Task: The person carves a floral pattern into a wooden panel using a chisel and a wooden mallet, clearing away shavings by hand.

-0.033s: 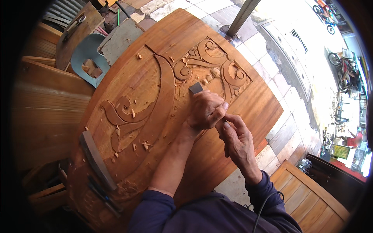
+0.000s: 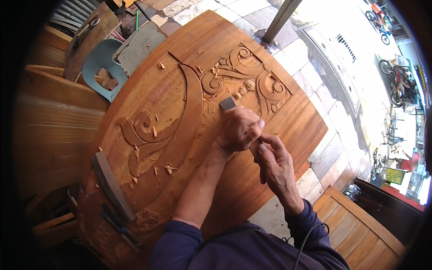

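Note:
A broad flat chisel [image 2: 227,103] slants across a carved wooden panel [image 2: 292,117], its grey blade resting on or just over the wood below a raised leafy scroll. My left hand [image 2: 240,128] is closed in a fist round the chisel near its blade. On the wooden handle, my right hand [image 2: 275,157] is wrapped with its thumb along it and its fingers bent. Small carved round beads [image 2: 243,90] stand just beyond the blade. Wood shavings [image 2: 169,168] are scattered over the panel. The chisel's middle is hidden by my left hand.
A long dark bar-shaped piece [image 2: 112,185] and several slim tools [image 2: 120,229] lie on the panel's left side. A pale blue chair [image 2: 100,67] stands beyond the left edge, and a metal post [image 2: 281,20] at the back. Slatted wood [image 2: 355,220] is at the right.
My hands and the chisel keep almost the same place. Far off at the upper right, a bicycle appears slightly lower and farther right.

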The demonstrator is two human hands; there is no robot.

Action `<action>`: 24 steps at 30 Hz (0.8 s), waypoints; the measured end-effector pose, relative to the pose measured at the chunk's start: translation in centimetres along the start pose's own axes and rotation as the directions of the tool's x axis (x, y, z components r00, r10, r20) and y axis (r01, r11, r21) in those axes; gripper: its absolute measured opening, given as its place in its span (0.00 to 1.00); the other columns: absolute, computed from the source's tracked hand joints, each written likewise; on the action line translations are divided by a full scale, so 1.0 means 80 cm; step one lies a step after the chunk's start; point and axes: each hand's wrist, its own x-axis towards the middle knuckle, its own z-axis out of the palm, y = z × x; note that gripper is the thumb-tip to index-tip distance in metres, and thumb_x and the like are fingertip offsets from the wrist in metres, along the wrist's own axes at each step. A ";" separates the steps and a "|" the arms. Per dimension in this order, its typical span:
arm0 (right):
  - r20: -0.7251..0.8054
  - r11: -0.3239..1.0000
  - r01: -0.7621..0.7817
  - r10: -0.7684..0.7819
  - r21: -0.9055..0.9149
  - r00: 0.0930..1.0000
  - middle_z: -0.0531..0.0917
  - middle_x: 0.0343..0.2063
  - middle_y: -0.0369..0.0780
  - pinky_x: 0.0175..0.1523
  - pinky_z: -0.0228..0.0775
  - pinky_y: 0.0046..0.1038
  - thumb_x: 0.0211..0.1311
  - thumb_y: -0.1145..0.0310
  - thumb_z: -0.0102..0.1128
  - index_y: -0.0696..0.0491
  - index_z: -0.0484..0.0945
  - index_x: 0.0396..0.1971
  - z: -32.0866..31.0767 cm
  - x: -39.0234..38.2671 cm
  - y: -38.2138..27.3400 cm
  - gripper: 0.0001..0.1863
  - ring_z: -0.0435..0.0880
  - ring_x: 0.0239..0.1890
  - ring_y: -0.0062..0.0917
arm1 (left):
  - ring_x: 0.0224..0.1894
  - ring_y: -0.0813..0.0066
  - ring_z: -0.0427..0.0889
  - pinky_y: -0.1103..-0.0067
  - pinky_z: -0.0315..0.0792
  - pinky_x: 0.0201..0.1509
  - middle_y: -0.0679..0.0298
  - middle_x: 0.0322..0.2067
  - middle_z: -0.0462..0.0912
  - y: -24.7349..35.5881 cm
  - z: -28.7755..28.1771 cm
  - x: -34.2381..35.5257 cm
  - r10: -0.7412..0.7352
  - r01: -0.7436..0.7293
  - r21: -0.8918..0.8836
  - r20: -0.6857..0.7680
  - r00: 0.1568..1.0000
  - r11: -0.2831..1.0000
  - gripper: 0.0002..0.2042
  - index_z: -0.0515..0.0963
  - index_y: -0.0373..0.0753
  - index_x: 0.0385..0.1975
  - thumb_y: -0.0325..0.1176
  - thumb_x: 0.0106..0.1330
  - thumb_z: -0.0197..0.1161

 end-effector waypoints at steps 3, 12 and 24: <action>0.016 0.999 -0.044 0.044 0.002 0.999 0.80 0.26 0.32 0.25 0.66 0.22 0.86 0.64 0.53 0.55 0.78 0.66 -0.004 -0.012 0.002 0.18 0.74 0.19 0.13 | 0.19 0.51 0.74 0.60 0.67 0.30 0.55 0.13 0.70 0.008 0.001 -0.010 0.002 -0.002 0.002 0.012 1.000 1.000 0.22 0.70 0.39 0.12 0.40 0.72 0.58; -0.146 0.727 0.565 -0.655 -0.390 0.741 0.87 0.48 0.50 0.64 0.74 0.39 0.85 0.50 0.52 0.59 0.90 0.48 -0.026 -0.042 0.002 0.26 0.84 0.56 0.41 | 0.22 0.58 0.79 0.64 0.71 0.34 0.61 0.16 0.79 0.000 -0.006 -0.008 -0.019 0.011 0.086 0.090 0.996 0.996 0.23 0.78 0.40 0.16 0.42 0.73 0.49; -0.163 0.666 0.724 -0.746 -0.181 0.645 0.90 0.39 0.47 0.60 0.74 0.38 0.78 0.58 0.49 0.59 0.89 0.32 -0.021 -0.008 0.035 0.24 0.86 0.48 0.37 | 0.21 0.48 0.76 0.59 0.68 0.32 0.53 0.15 0.72 0.002 -0.005 0.005 0.009 -0.011 0.077 0.028 1.000 0.997 0.20 0.70 0.38 0.14 0.38 0.70 0.59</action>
